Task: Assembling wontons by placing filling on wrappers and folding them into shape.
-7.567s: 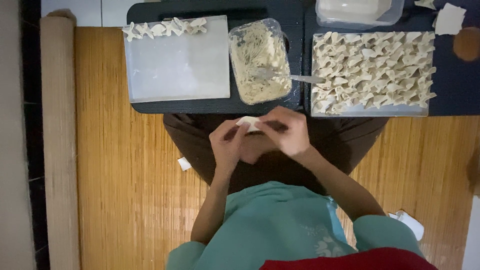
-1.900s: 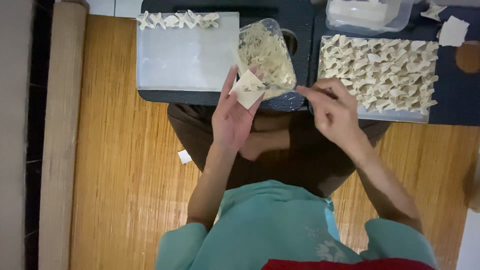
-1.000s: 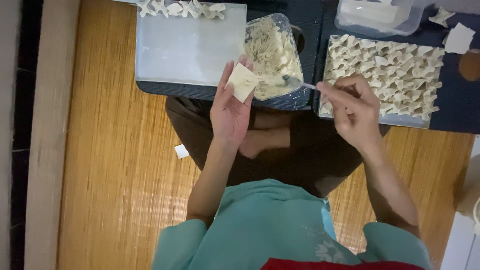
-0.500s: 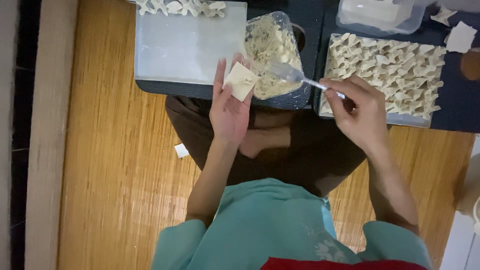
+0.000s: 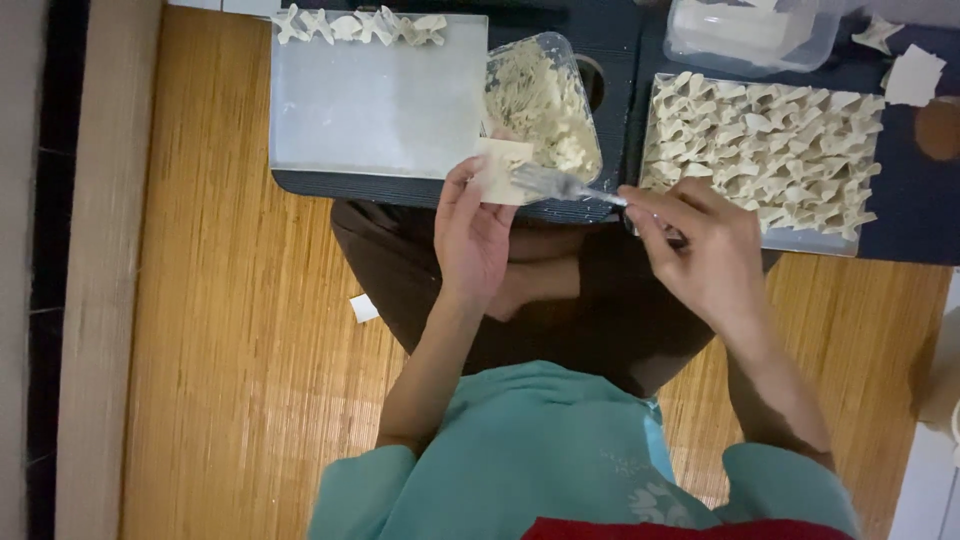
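My left hand lies palm up and holds a square dumpling wrapper on its fingertips, just in front of the clear tub of pale filling. My right hand grips the handle of a metal spoon. The spoon's bowl rests over the right edge of the wrapper.
A white tray carries a row of folded dumplings along its far edge. A second tray on the right is full of folded dumplings. A clear lidded box and loose wrappers lie behind. A bamboo mat covers the floor.
My right hand has brought the spoon from over the filling tub down to the wrapper on my left hand. Earlier both hands were folding a dumpling in my lap.
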